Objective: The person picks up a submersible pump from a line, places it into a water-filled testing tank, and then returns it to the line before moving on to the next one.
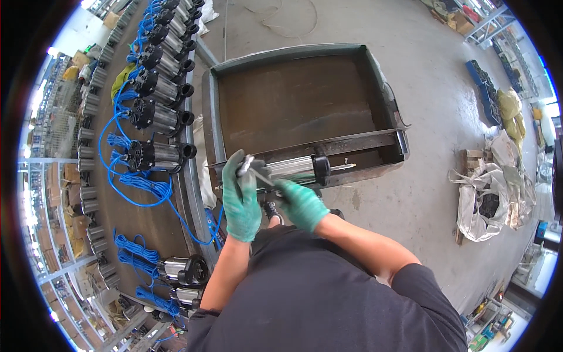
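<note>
Both my hands wear green gloves. At the near left corner of the metal tray, my left hand [241, 205] points upward, its fingers closed around a small shiny metal part [246, 164] that they partly cover. My right hand [302, 205] is curled just beside it, and what its fingers grip is hidden. A thin grey bar [261, 176] runs between the two hands; I cannot tell which one holds it. Just beyond my right hand lies a silver cylindrical pump [291, 168] with a black end and a thin shaft pointing right, along the tray's near edge.
The shallow metal tray [293, 51] has a brownish bottom. On the left, a long bench [132, 226] carries a row of silver-and-black pumps [155, 156] with coiled blue cables [146, 186]. One cable hangs over the bench edge near my left arm. White sacks [478, 205] stand on the floor at right.
</note>
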Demonstrator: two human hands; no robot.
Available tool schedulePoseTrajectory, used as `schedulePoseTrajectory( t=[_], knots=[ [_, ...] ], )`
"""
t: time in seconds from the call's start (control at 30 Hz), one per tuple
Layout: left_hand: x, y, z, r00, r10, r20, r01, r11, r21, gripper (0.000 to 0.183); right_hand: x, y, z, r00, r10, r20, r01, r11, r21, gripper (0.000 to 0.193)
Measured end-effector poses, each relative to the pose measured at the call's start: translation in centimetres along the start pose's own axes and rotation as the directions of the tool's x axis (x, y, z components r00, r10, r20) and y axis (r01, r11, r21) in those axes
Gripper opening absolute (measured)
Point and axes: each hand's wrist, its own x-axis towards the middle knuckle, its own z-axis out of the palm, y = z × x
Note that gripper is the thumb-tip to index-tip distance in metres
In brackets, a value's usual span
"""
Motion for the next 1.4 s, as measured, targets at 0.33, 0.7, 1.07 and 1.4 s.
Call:
schedulePoseTrajectory(
  t=[0.33, 0.7, 1.07, 1.4],
  knots=[
    [0.1, -12.0, -16.6, 0.572, -0.713, -0.405, 0.431, 0.682, -0.591, 0.025, 4.2, -0.5, -4.8, 0.986, -0.133, -0.104, 0.084, 0.922, -0.379, 0.037],
    [1.8, -16.3, -19.0, 0.486, -0.873, -0.026, 0.804, 0.459, -0.379, 0.035, 7.0, 4.4, -6.0, 0.975, 0.213, -0.07, -0.224, 0.933, -0.282, 0.017],
    [2.3, -16.1, -19.9, 0.456, -0.885, 0.09, 0.834, 0.39, -0.39, 0.033, 7.2, 4.4, -5.8, 0.974, 0.206, -0.093, -0.225, 0.924, -0.31, 0.015],
    [2.6, -15.8, -20.0, 0.456, -0.882, 0.117, 0.858, 0.401, -0.321, 0.036, 7.5, 4.1, -5.7, 0.975, 0.2, -0.094, -0.22, 0.919, -0.328, 0.014]
  ],
)
